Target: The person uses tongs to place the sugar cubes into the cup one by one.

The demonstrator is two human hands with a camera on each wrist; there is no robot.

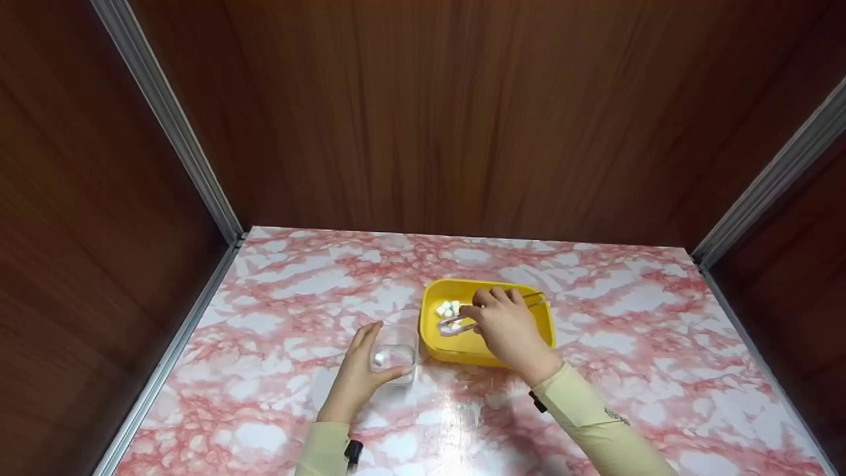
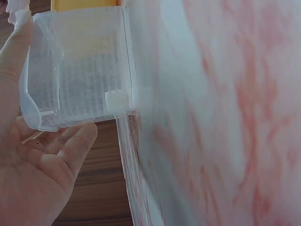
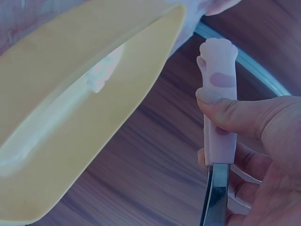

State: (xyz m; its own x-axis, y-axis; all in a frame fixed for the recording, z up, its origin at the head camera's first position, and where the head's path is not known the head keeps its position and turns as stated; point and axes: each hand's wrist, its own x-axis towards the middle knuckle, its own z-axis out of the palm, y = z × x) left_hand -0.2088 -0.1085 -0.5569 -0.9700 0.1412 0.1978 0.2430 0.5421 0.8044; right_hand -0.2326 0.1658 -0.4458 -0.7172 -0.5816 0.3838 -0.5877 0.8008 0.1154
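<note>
My left hand (image 1: pixel 357 378) grips a clear plastic container (image 2: pixel 82 66) by its sides, thumb on one side and fingers on the other. One white cube (image 2: pixel 116 101) lies on the container's bottom in a corner. To the right, my right hand (image 1: pixel 512 330) pinches metal tongs (image 3: pixel 221 122) with pink, paw-shaped tips. The tongs reach over a yellow basket (image 1: pixel 433 347), tips low above several white cubes (image 1: pixel 447 309) at its left end. Whether a cube sits between the tips, I cannot tell.
The container and basket stand side by side on a red and white marbled table (image 1: pixel 297 277). Dark wood-grain panels (image 1: pixel 423 119) rise behind and at both sides, with metal rails (image 1: pixel 178 132) at the corners.
</note>
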